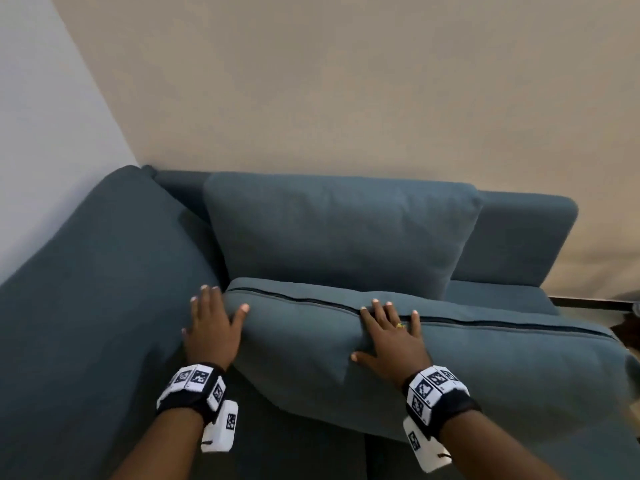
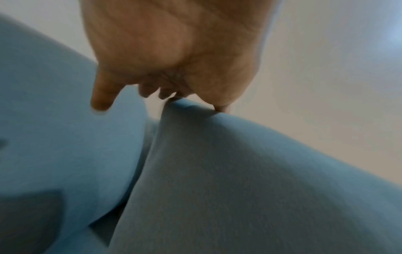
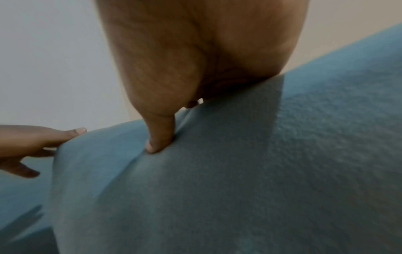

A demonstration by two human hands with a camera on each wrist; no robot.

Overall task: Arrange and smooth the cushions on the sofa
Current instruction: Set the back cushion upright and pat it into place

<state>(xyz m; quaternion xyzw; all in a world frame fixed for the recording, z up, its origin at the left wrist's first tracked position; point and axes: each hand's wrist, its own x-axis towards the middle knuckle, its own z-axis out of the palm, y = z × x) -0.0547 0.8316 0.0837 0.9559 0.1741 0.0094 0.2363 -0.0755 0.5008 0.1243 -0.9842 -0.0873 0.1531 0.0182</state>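
Head view shows two blue cushions on the sofa (image 1: 519, 237): the back cushion (image 1: 339, 233) upright mid-frame, the front cushion (image 1: 450, 368) low right. Left hand (image 1: 211, 330) flat at its left end, right hand (image 1: 391, 341) spread on top; neither hand grips.

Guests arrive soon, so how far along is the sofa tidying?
Partly done. One back cushion already stands upright against the sofa back. In hand: the second cushion lies tilted on the seat, zipper edge up, with the left hand at its corner and the right hand pressing flat on it. Left: standing it in the bare spot on the right and smoothing.
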